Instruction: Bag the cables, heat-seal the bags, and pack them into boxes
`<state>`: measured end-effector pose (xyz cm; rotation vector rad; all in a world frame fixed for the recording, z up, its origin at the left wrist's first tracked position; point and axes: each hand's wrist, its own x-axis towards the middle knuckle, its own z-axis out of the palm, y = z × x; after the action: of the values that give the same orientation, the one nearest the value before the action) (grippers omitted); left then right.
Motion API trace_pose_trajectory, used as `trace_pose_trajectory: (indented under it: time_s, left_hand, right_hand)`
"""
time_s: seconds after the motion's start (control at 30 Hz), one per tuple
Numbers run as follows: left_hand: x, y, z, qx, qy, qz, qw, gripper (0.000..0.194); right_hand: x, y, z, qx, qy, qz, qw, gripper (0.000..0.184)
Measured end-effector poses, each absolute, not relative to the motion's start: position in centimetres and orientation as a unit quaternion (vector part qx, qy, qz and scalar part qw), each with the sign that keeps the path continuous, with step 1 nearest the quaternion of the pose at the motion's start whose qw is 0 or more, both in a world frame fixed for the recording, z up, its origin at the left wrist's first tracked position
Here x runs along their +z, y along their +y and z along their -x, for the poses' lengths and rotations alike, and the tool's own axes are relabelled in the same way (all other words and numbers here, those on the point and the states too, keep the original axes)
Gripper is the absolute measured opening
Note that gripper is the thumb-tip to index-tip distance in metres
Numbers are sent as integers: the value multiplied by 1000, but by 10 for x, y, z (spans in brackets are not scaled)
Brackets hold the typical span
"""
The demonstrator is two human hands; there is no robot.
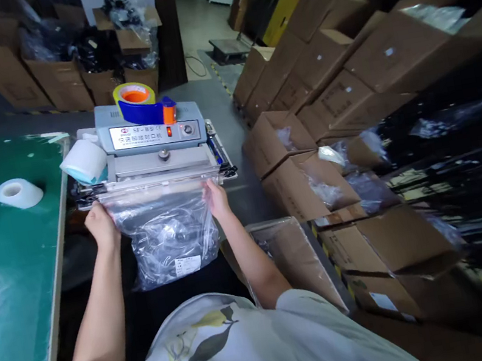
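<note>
The left hand (102, 224) and right hand (216, 198) gripped the top corners of a clear plastic bag (169, 234), its mouth at the front of a sealing machine (151, 139); filling and labelling looked done, sealing perhaps unfinished

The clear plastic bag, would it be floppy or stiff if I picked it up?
Probably floppy: the bag looks thin and crinkled, hanging below the left hand and right hand. It may be slippery, since its surface is shiny. Its weight is hard to tell from here.
</note>
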<state>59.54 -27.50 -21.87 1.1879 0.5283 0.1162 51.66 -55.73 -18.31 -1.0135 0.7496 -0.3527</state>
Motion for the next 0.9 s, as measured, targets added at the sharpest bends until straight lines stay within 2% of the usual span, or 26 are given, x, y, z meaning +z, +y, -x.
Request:
trace_pose_trajectory:
  time_s: [0.07,0.2,0.53,0.9]
  left_hand:
    - [-220,-276,-594,97,240,-587,767,57]
    - [-219,-277,-589,103,232,-617,745,54]
    - [-224,-279,-585,96,231,-569,783,53]
    - [-226,-276,-583,100,221,-590,770,52]
  right_hand:
    - [-182,-557,-515,-166,359,471,788,21]
    - [-186,-558,-512,-174,367,482,776,23]
    - [-194,-561,-509,-175,350,488,780,24]
    - [-197,-564,-505,-164,338,494,784,30]
